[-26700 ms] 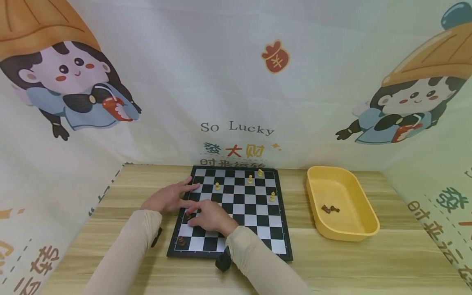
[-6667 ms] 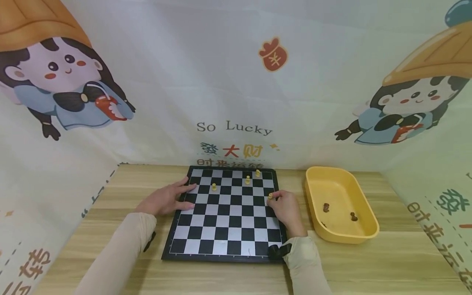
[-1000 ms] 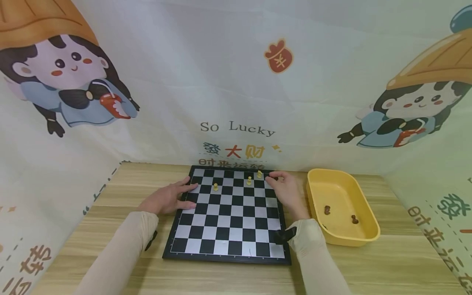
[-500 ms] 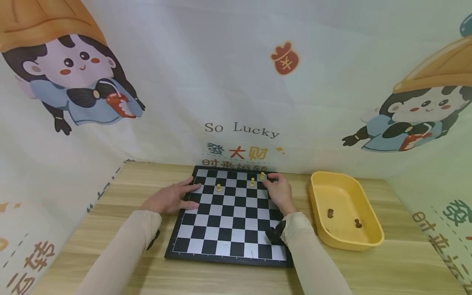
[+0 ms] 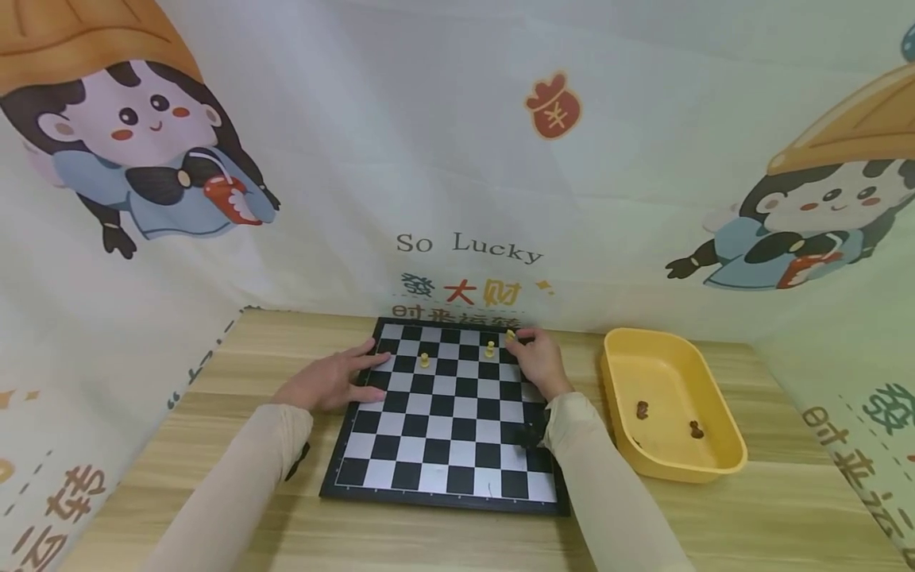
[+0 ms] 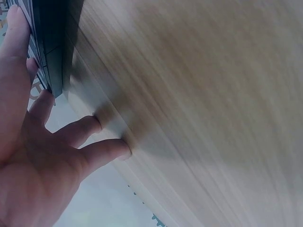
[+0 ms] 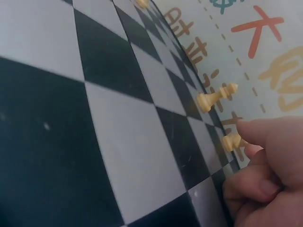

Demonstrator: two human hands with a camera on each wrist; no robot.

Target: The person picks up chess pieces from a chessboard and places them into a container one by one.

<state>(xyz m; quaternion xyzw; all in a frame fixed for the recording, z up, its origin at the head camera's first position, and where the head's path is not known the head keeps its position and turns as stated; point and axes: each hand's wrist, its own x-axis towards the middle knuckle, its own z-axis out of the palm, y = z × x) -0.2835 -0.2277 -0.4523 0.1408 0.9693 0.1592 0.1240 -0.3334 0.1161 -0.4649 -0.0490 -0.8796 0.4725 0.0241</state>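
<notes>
My left hand (image 5: 327, 381) rests over the left edge of the black-and-white chessboard (image 5: 445, 502), fingers spread and mostly straight. In the left wrist view, its fingers (image 6: 78, 130) reach beside and over the board's dark side. At the far right corner, my right hand (image 5: 541, 361) pinches a yellow chess piece (image 5: 511, 335) between thumb and fingertips. That same piece (image 7: 231, 142) shows partly behind the thumb in the right wrist view. A yellow chess piece with a pointed top (image 5: 490, 349) stands just left of it, and another yellow piece (image 5: 425, 360) stands further left.
To the right of the board is a yellow plastic tray (image 5: 672, 467) with brown chess pieces (image 5: 642, 410) lying inside. A printed cloth backdrop (image 5: 465, 159) rises right behind the board. Wooden tabletop (image 5: 236, 357) extends on both sides.
The brown pieces and the yellow piece on the right side have left the board. Over the last second my right hand has shifted left onto the corner piece. My left hand stays put.
</notes>
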